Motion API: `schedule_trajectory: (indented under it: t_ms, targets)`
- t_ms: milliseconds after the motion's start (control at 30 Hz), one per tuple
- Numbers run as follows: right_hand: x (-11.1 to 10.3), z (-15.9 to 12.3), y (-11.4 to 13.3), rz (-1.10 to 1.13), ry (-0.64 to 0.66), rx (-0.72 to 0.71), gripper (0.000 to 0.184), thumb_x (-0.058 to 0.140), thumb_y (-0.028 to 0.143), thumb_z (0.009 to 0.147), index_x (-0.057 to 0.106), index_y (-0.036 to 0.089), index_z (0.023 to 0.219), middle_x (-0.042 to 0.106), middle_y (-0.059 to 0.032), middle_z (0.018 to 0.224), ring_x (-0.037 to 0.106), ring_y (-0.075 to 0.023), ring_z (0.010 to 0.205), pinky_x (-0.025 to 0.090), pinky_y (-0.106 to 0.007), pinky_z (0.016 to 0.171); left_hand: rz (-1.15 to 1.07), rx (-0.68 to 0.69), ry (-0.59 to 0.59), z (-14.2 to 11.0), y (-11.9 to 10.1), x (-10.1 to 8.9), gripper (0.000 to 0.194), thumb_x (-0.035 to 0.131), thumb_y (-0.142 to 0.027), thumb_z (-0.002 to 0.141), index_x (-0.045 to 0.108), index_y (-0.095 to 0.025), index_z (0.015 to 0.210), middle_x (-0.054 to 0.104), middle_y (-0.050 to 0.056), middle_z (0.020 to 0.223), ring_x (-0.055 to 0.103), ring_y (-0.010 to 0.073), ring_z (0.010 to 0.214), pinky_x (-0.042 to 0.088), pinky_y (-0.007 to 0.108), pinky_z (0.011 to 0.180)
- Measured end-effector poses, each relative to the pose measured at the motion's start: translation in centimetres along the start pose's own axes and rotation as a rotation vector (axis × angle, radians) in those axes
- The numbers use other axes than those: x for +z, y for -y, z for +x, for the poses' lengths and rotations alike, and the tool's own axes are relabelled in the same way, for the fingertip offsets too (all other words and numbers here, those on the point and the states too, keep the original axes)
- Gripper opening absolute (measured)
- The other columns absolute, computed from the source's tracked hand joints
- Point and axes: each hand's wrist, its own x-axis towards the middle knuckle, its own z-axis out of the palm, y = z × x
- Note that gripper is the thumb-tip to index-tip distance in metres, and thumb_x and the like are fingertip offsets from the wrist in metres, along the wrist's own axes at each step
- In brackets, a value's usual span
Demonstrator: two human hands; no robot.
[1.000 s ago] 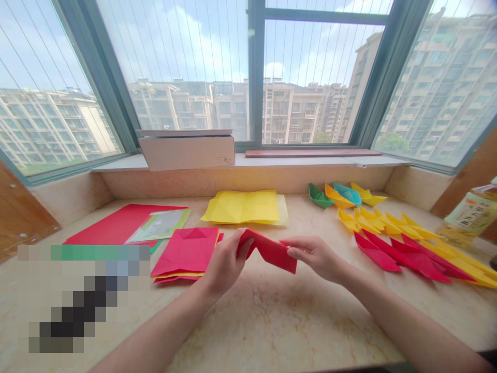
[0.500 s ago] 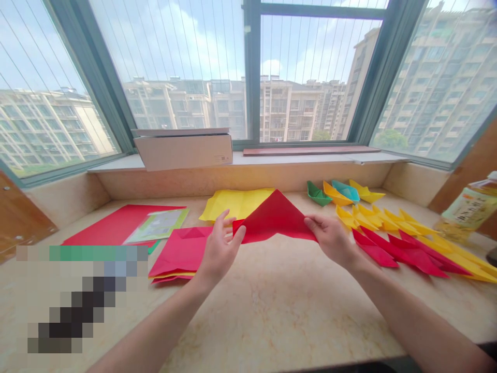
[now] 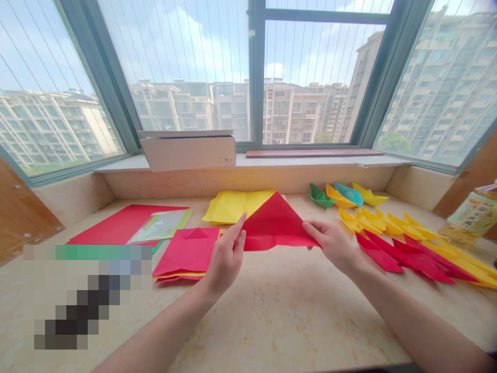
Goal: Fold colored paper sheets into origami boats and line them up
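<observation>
the left hand [image 3: 226, 254] and right hand [image 3: 336, 243] pinch a red paper [image 3: 277, 223], folded like a peaked triangle with wavy bottom, above the counter [image 3: 287, 316], between its edges.

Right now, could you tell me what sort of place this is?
Probably a bay-window nook in a home: a marble-look counter lies below large windows with dark green frames, and what look like apartment buildings stand outside. Which room it belongs to, I cannot tell.
</observation>
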Motion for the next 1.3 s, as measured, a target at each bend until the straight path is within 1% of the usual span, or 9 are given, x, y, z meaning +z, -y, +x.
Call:
schedule_trajectory:
  t_ms: [100, 167, 267, 500, 767, 933, 1067, 1200, 1300]
  targets:
    - [-0.1, 0.2, -0.3, 0.065, -0.032, 0.003, 0.038, 0.064, 0.05, 0.085, 0.077, 0.017, 0.098, 0.071, -0.0035, 0.075, 0.054, -0.0136, 0.059, 0.042, -0.025, 0.052, 0.161, 0.189, -0.005, -0.4, 0.1, -0.4, 0.045, 0.045, -0.029, 0.097, 0.049, -0.017, 0.14, 0.059, 0.015, 0.135, 0.055, 0.0267, 0.124, 0.042, 0.044, 0.106]
    - [0.0, 0.4, -0.5, 0.128, -0.04, 0.006, 0.035, 0.066, 0.048, 0.084, 0.077, 0.018, 0.097, 0.072, -0.0042, 0.078, 0.054, -0.0136, 0.061, 0.042, -0.025, 0.053, 0.214, 0.29, 0.022, -0.7, 0.1, -0.6, 0.054, 0.052, -0.031, 0.093, 0.042, -0.016, 0.144, 0.053, 0.018, 0.14, 0.05, 0.03, 0.129, 0.04, 0.047, 0.108]
    - [0.1, 0.5, -0.7, 0.219, -0.023, 0.014, 0.032, 0.069, 0.046, 0.084, 0.078, 0.018, 0.097, 0.072, -0.0052, 0.082, 0.055, -0.014, 0.065, 0.044, -0.024, 0.054, 0.202, 0.345, 0.01, -0.8, 0.2, -0.6, 0.065, 0.065, -0.032, 0.086, 0.04, -0.017, 0.144, 0.054, 0.019, 0.138, 0.05, 0.0324, 0.129, 0.043, 0.048, 0.107]
    - [0.3, 0.4, -0.6, 0.376, -0.001, 0.057, 0.027, 0.075, 0.042, 0.079, 0.079, 0.02, 0.094, 0.073, -0.0038, 0.082, 0.055, -0.0122, 0.062, 0.043, -0.023, 0.053, -0.174, 0.154, 0.053, -0.3, 0.9, -0.2, 0.03, 0.059, -0.028, 0.092, 0.065, -0.024, 0.121, 0.06, 0.009, 0.12, 0.067, 0.0223, 0.101, 0.063, 0.035, 0.08]
    - [0.7, 0.3, 0.2, 0.516, 0.004, 0.046, 0.033, 0.071, 0.043, 0.083, 0.074, 0.023, 0.109, 0.075, -0.0065, 0.1, 0.067, -0.0193, 0.083, 0.051, -0.029, 0.069, -0.408, -0.044, -0.062, 0.1, 0.5, 0.1, 0.026, 0.058, -0.033, 0.092, 0.073, -0.019, 0.108, 0.063, 0.006, 0.111, 0.067, 0.0197, 0.094, 0.066, 0.036, 0.078]
    - [1.1, -0.1, 0.0, 0.599, 0.044, -0.022, 0.042, 0.057, 0.052, 0.091, 0.066, 0.027, 0.123, 0.075, -0.0077, 0.103, 0.068, -0.021, 0.095, 0.051, -0.034, 0.085, -0.448, -0.196, -0.136, 0.6, 0.6, -0.1, 0.033, 0.061, -0.041, 0.089, 0.071, -0.015, 0.106, 0.069, 0.006, 0.098, 0.07, 0.0176, 0.075, 0.066, 0.036, 0.069]
    - [1.3, -0.2, -0.2, 0.51, 0.109, -0.101, 0.04, 0.057, 0.053, 0.091, 0.068, 0.027, 0.12, 0.069, -0.0082, 0.12, 0.065, -0.0245, 0.104, 0.05, -0.039, 0.09, -0.459, -0.276, -0.155, 0.9, 0.5, -0.3, 0.038, 0.064, -0.044, 0.085, 0.07, -0.012, 0.105, 0.07, 0.005, 0.087, 0.069, 0.0173, 0.072, 0.065, 0.034, 0.064]
    - [0.9, -0.1, -0.4, 0.275, 0.046, -0.153, 0.041, 0.059, 0.055, 0.089, 0.074, 0.024, 0.11, 0.075, -0.0074, 0.101, 0.065, -0.0276, 0.1, 0.049, -0.041, 0.09, -0.439, -0.298, -0.142, 0.9, 0.4, -0.2, 0.04, 0.065, -0.045, 0.084, 0.069, -0.01, 0.105, 0.062, 0.0, 0.061, 0.06, 0.0123, 0.052, 0.055, 0.023, 0.044]
    - [0.8, -0.2, -0.4, 0.05, -0.055, -0.181, 0.043, 0.056, 0.058, 0.089, 0.078, 0.023, 0.101, 0.075, -0.0047, 0.088, 0.066, -0.0283, 0.092, 0.047, -0.04, 0.088, -0.447, -0.296, -0.118, 0.8, 0.4, -0.1, 0.041, 0.065, -0.044, 0.085, 0.068, -0.01, 0.106, 0.058, -0.003, 0.052, 0.054, 0.0099, 0.043, 0.049, 0.019, 0.039]
